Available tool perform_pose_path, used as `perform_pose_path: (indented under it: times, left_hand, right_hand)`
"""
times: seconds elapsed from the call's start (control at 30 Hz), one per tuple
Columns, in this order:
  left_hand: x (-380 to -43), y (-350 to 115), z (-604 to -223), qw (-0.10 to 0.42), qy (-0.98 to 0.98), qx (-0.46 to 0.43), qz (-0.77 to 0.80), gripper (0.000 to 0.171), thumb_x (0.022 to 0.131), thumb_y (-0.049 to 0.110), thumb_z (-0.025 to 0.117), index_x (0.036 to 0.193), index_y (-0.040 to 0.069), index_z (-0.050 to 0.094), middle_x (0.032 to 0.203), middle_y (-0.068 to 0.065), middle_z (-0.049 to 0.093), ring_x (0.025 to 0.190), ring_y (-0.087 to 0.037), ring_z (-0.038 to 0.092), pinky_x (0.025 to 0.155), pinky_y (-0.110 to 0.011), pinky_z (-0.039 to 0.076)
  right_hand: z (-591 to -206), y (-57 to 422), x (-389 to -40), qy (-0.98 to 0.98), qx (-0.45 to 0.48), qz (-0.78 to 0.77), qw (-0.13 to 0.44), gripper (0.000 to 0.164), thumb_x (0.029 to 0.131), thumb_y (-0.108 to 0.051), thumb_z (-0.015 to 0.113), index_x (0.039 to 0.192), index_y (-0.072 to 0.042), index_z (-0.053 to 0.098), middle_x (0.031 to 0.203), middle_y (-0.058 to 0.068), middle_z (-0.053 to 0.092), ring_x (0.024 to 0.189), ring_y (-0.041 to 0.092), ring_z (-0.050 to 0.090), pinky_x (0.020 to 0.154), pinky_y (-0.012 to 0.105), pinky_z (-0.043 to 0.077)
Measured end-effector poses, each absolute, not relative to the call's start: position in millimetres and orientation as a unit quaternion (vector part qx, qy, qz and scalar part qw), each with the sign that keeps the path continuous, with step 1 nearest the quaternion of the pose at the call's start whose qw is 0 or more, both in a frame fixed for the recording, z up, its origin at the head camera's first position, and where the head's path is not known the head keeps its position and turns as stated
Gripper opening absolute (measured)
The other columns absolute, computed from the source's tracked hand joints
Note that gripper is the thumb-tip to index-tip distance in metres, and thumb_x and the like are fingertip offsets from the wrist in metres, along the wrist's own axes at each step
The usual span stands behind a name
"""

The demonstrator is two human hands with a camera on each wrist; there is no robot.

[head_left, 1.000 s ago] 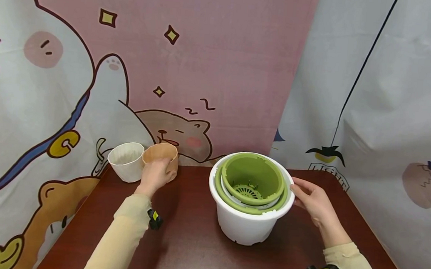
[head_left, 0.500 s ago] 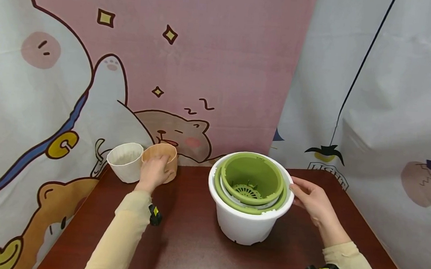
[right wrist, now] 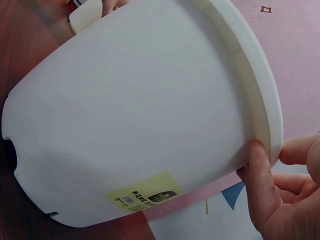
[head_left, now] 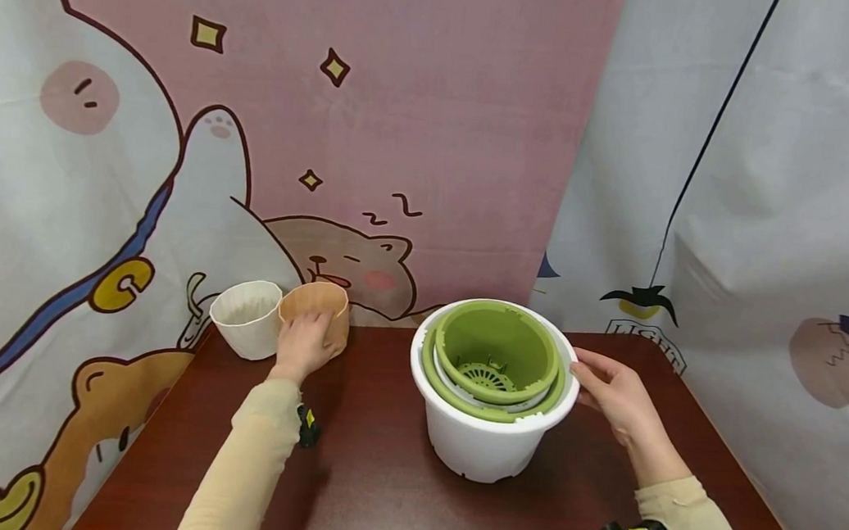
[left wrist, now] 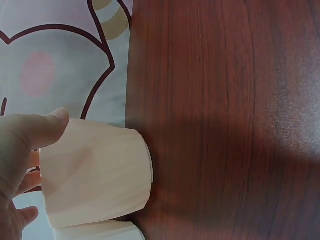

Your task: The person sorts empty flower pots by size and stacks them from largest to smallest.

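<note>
My left hand (head_left: 303, 345) is at the near rim of a small light-orange flowerpot (head_left: 339, 325) at the table's back left. In the left wrist view, its thumb lies along the pot's outside edge, and some fingers pass over the rim and out of sight inside. With thumb and fingers, my right hand (head_left: 615, 393) pinches the right rim of a large white flowerpot (head_left: 481, 450). Nested inside the large one are green flowerpots (head_left: 500, 344), the innermost with a slotted base, and a pale pot edge between them.
A small cream flowerpot (head_left: 249, 339) stands left of the orange one, touching or nearly so. All the pots stand on a dark red-brown wooden table (head_left: 378, 508). A cartoon-printed cloth (head_left: 434, 134) hangs behind and along the sides.
The left hand's fingers have shifted slightly at the orange flowerpot's near rim, while the pot stays in place. My right hand and the large white flowerpot have not visibly moved.
</note>
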State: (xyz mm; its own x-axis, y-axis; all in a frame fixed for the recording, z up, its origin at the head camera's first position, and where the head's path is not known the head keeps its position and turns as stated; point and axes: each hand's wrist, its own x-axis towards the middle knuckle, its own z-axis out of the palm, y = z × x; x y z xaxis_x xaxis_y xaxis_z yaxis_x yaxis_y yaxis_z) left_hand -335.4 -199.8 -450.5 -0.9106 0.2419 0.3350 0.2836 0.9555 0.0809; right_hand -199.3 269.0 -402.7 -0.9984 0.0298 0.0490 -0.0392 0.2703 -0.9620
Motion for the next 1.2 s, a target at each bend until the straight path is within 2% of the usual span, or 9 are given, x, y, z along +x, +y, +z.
perform_pose_path:
  times: [0.5, 0.63, 0.8, 1.1, 1.2]
  left_hand:
    - [-338.2, -200.0, -450.8, 0.105, -0.986, -0.112, -0.066, 0.064, 0.084, 0.03, 0.079, 0.136, 0.004, 0.052, 0.128, -0.02, 0.06, 0.122, -0.043, 0.052, 0.105, -0.065, 0.031]
    - [-338.4, -199.6, -450.8, 0.094, -0.987, -0.109, -0.068, 0.064, 0.084, 0.029, 0.079, 0.136, 0.004, 0.052, 0.125, -0.021, 0.062, 0.121, -0.043, 0.053, 0.107, -0.065, 0.028]
    - [-338.6, -199.3, -452.4, 0.1, -0.987, -0.113, -0.058, 0.057, 0.081, 0.023, 0.08, 0.13, 0.004, 0.057, 0.112, -0.02, 0.067, 0.109, -0.042, 0.06, 0.105, -0.065, 0.032]
    - [-337.5, -197.0, -454.6, 0.1, -0.987, -0.1, -0.071, 0.03, 0.084, 0.008, 0.072, 0.114, 0.01, 0.068, 0.1, -0.012, 0.073, 0.095, -0.035, 0.067, 0.094, -0.056, 0.042]
    - [-336.2, -196.3, -456.4, 0.105, -0.987, -0.095, -0.08, 0.029, 0.085, 0.003, 0.069, 0.113, 0.012, 0.071, 0.097, -0.01, 0.073, 0.093, -0.034, 0.067, 0.089, -0.056, 0.045]
  right_hand:
    - [-403.1, 269.2, -199.4, -0.794, 0.003, 0.607, 0.027, 0.055, 0.102, -0.023, 0.058, 0.142, 0.012, 0.043, 0.132, 0.031, 0.054, 0.088, 0.001, 0.065, 0.077, 0.026, 0.057]
    - [-404.2, 270.0, -199.7, -0.795, 0.005, 0.606, 0.03, 0.055, 0.102, -0.022, 0.058, 0.141, 0.012, 0.043, 0.128, 0.026, 0.058, 0.088, 0.002, 0.066, 0.077, 0.026, 0.057]
    - [-405.5, 270.6, -200.4, -0.788, 0.005, 0.614, 0.032, 0.055, 0.101, -0.021, 0.058, 0.141, 0.013, 0.043, 0.121, 0.016, 0.063, 0.087, 0.002, 0.066, 0.076, 0.026, 0.057]
    - [-404.0, 269.4, -200.5, -0.791, 0.005, 0.612, 0.033, 0.054, 0.102, -0.02, 0.057, 0.141, 0.014, 0.043, 0.126, 0.024, 0.06, 0.087, 0.001, 0.065, 0.076, 0.026, 0.057]
    - [-404.2, 269.2, -201.1, -0.789, 0.004, 0.613, 0.032, 0.054, 0.102, -0.019, 0.057, 0.141, 0.014, 0.042, 0.127, 0.025, 0.059, 0.087, 0.001, 0.065, 0.076, 0.025, 0.057]
